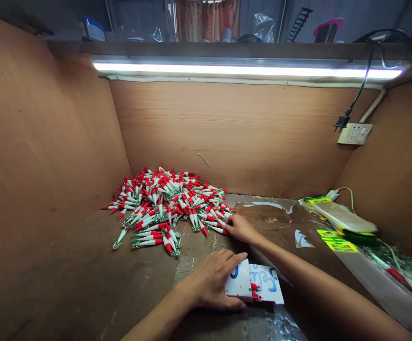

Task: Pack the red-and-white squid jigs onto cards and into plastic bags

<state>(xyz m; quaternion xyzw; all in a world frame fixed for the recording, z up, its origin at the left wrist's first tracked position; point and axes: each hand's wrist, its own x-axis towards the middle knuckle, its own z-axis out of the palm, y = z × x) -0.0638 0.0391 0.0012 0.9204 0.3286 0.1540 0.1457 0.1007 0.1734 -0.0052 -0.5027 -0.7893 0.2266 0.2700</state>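
Note:
A heap of red-and-white squid jigs (170, 199) with green-tinted hooked ends lies against the back of the work table. My right hand (242, 229) is at the heap's right edge, its fingers pinched at the red end of a squid jig (219, 230). Nearer to me, my left hand (213, 277) is closed around a small white paper box (239, 283) with blue handwriting. The box's right end has its flap (272, 284) folded out, and red tips of jigs (255, 291) show inside the opening.
Brown wooden panels (206, 128) enclose the table on three sides, beneath a lit tube lamp (245, 71). On the right lie clear plastic packets with yellow-green labels (337, 240). A black plug (341, 122) dangles by a wall socket (355, 134). Plastic scraps (302, 239) lie on the table.

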